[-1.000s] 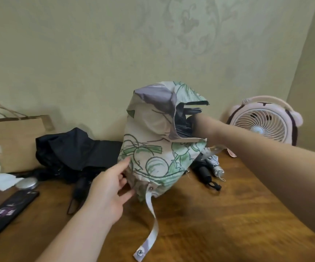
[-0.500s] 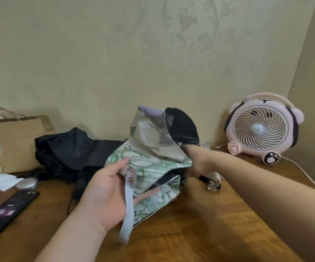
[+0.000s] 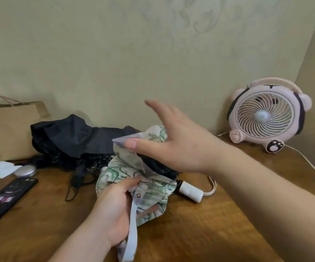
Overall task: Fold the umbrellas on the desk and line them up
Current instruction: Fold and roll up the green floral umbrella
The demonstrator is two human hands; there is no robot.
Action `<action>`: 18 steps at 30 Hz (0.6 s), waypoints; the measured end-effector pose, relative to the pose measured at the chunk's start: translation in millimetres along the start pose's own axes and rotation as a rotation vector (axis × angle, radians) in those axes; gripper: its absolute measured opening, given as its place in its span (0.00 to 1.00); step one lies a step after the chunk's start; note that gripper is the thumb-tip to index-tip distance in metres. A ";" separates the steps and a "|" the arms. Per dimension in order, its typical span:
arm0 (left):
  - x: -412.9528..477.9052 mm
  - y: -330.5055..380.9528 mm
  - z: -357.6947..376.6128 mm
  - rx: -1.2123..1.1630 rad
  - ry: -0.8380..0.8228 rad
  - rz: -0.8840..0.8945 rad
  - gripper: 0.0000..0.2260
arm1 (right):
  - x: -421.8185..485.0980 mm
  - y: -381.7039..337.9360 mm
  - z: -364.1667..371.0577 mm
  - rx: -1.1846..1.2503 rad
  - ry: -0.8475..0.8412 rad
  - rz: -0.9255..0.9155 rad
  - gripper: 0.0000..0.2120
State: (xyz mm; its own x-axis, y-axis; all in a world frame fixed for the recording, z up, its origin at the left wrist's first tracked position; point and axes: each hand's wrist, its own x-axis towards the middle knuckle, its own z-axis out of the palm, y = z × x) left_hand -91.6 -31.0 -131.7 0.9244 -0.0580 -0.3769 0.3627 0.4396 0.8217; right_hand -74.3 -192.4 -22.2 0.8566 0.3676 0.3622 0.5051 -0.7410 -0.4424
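Floral umbrella (image 3: pixel 122 173) is being kept crumpled on the desk (image 3: pixel 209 233), with canopy edge and strap (image 3: pixel 133 224) being gripped by the left hand (image 3: pixel 113 210) at its near side. Right hand (image 3: pixel 177 146) is being held spread just above it, gripping nothing. Black umbrella (image 3: pixel 73 137) is lying just behind.

Beige wallpapered wall (image 3: pixel 96 53) with faint floral scrolls behind a brown wooden table (image 3: pixel 209 233); 1 corner at right; soft, even light.
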 end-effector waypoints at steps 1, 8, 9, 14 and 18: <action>-2.7 -1.3 -1.9 0.034 -0.006 0.000 0.12 | 9.6 2.8 27.2 -0.063 -0.069 0.008 0.46; 5.6 -7.4 -51.1 0.289 0.210 0.040 0.14 | 40.0 113.3 87.8 -0.368 -0.116 0.142 0.10; 20.7 -10.6 -65.9 0.221 0.184 0.008 0.15 | 34.1 124.0 90.9 -0.373 -0.092 0.157 0.13; -1.8 -4.6 -37.9 0.386 0.168 0.056 0.07 | 8.7 139.4 106.8 -0.160 0.057 0.269 0.17; 2.2 -11.4 -34.3 0.405 0.126 0.148 0.08 | 17.3 117.8 91.7 -0.313 0.325 -0.248 0.19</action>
State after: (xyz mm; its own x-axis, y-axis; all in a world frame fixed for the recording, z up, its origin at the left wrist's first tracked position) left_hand -97.7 -5.5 -156.6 0.9574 0.0995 -0.2711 0.2676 0.0472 0.9624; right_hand 9.7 -221.9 -143.2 0.6124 0.3971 0.6836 0.5907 -0.8045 -0.0618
